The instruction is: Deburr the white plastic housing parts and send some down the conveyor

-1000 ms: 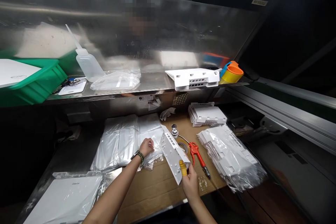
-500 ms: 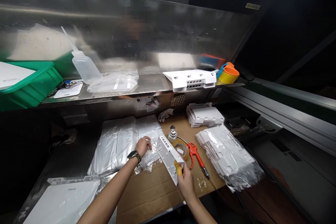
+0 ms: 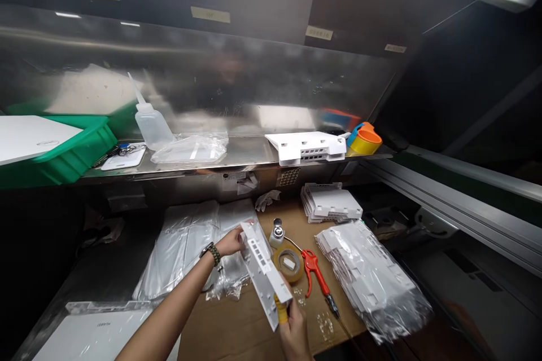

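My right hand (image 3: 294, 328), with a yellow cover on its thumb, grips the lower end of a white plastic housing (image 3: 263, 273). The housing is tilted, with a row of rectangular slots along one side and small raised details on its face. My left hand (image 3: 230, 242) is closed at the upper left edge of the housing, its fingertips partly hidden behind it. Beneath the left hand lie stacked clear plastic bags (image 3: 182, 242). Just right of the housing are a roll of tape (image 3: 297, 267), a small bottle with a metal top (image 3: 277, 232) and a red air gun (image 3: 315, 273).
Bagged white housings (image 3: 372, 271) lie at right, with a housing stack (image 3: 332, 203) behind. Across the back, a metal shelf (image 3: 245, 152) carries a green bin (image 3: 80, 149), a squeeze bottle (image 3: 153, 127), another housing (image 3: 311, 146) and colored tape rolls (image 3: 366, 138). A white cover (image 3: 97, 338) lies front left.
My left hand has moved from the clear bags to the upper edge of the housing. The right hand and housing have come slightly lower and nearer. The camera view has tipped upward.
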`<state>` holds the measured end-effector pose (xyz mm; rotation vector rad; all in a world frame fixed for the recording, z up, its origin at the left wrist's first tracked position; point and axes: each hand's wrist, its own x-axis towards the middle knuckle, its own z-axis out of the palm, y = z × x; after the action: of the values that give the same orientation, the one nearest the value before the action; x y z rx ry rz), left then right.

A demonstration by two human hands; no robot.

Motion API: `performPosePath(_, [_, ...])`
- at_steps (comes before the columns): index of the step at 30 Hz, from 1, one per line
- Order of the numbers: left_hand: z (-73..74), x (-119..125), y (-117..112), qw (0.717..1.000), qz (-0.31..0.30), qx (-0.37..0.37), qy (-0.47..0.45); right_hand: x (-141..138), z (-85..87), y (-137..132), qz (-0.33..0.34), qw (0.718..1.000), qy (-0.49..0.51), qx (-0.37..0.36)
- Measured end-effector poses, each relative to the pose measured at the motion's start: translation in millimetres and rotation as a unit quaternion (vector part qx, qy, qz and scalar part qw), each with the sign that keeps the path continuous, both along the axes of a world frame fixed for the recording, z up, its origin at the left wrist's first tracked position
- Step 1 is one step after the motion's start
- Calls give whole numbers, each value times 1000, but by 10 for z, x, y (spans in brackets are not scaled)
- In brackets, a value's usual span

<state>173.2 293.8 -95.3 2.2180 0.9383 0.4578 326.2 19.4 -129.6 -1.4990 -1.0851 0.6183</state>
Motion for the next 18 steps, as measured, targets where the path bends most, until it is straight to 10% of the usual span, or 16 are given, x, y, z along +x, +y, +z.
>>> performPosePath(6, [337, 82, -379, 989, 63, 129, 38, 14, -26, 62, -22, 998, -53, 11])
performPosePath(14, [509, 28, -1098, 942, 77, 243, 220, 385, 783, 296, -113, 975, 185, -44])
performPosePath(18, [493, -18, -1263, 972, 43, 180, 144, 604, 1057, 286, -144, 963, 228, -21])
